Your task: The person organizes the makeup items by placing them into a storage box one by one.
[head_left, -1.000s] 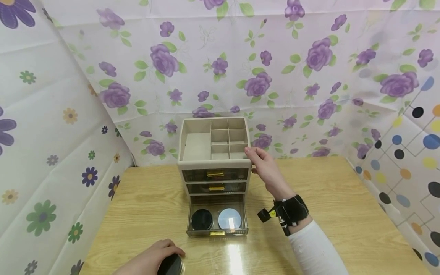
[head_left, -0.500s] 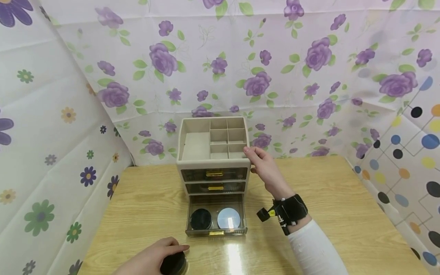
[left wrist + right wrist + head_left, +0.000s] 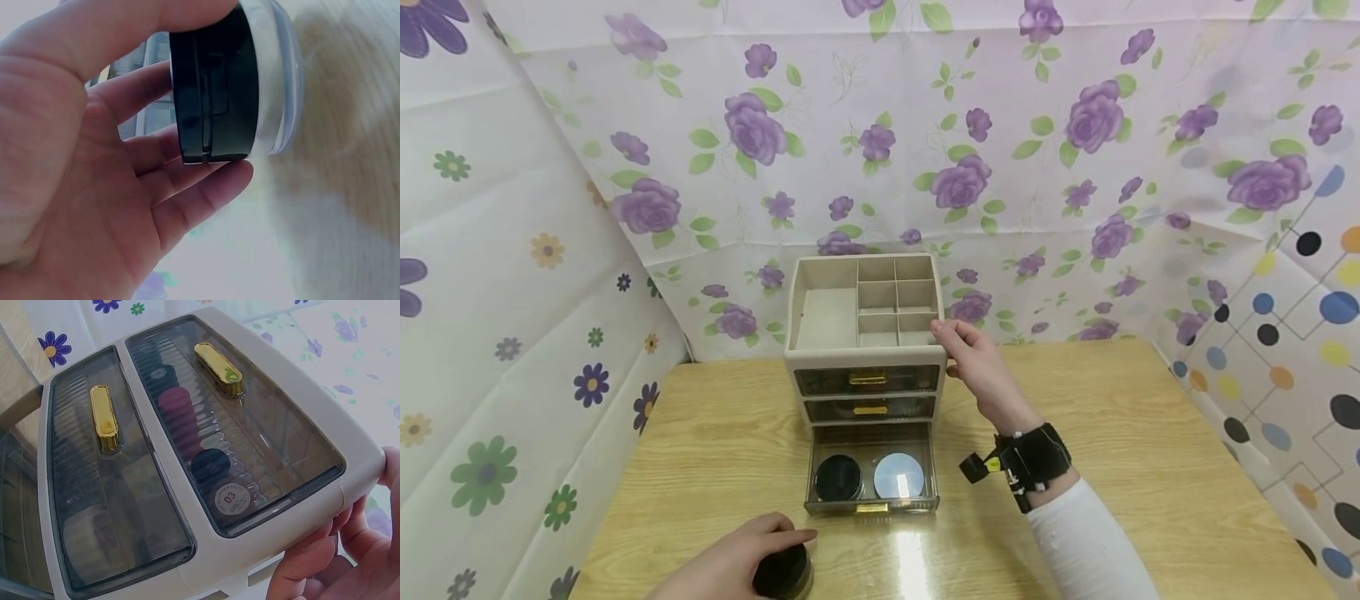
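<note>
My left hand (image 3: pixel 741 554) grips a round jar with a black lid (image 3: pixel 784 573) close over the table, in front of the drawer organizer. In the left wrist view the jar's lid (image 3: pixel 219 90) lies between thumb and fingers, and its clear body points toward the wood. At the organizer's right wall, my right hand (image 3: pixel 983 371) pinches the top rim. The beige organizer (image 3: pixel 867 358) has a compartment top, two closed upper drawers and a pulled-out bottom drawer (image 3: pixel 872 507). Inside that drawer lie a dark round jar (image 3: pixel 838 478) and a light blue round one (image 3: pixel 899 476).
Small bottles (image 3: pixel 178 409) show through the upper drawer front in the right wrist view. The drawers have gold handles (image 3: pixel 868 378). Behind the wooden table (image 3: pixel 722 433) hangs a flowered cloth (image 3: pixel 880 142), with patterned cloths on both sides.
My left hand has moved slightly to the right and away from me with the jar. The right hand keeps its hold on the organizer's rim.
</note>
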